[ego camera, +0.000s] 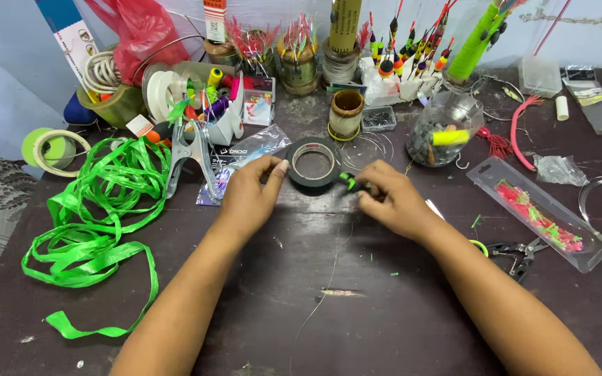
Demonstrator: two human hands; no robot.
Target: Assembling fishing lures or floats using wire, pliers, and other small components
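My left hand (249,195) holds a roll of black tape (313,164) upright by its left side, thumb and fingers pinching the rim. My right hand (393,200) is closed on a small green and black piece (351,183) that touches the roll's lower right edge; a strip of black tape seems to run from the roll onto it. A thin line (318,303) trails from under the hands down the dark table (259,292) toward me.
Tangled green ribbon (99,223) lies at the left. Metal pliers (191,157) and plastic packets lie behind my left hand. Small black pliers (517,254) and a clear tray of pink pieces (538,212) sit at the right. Floats, spools and jars crowd the back edge.
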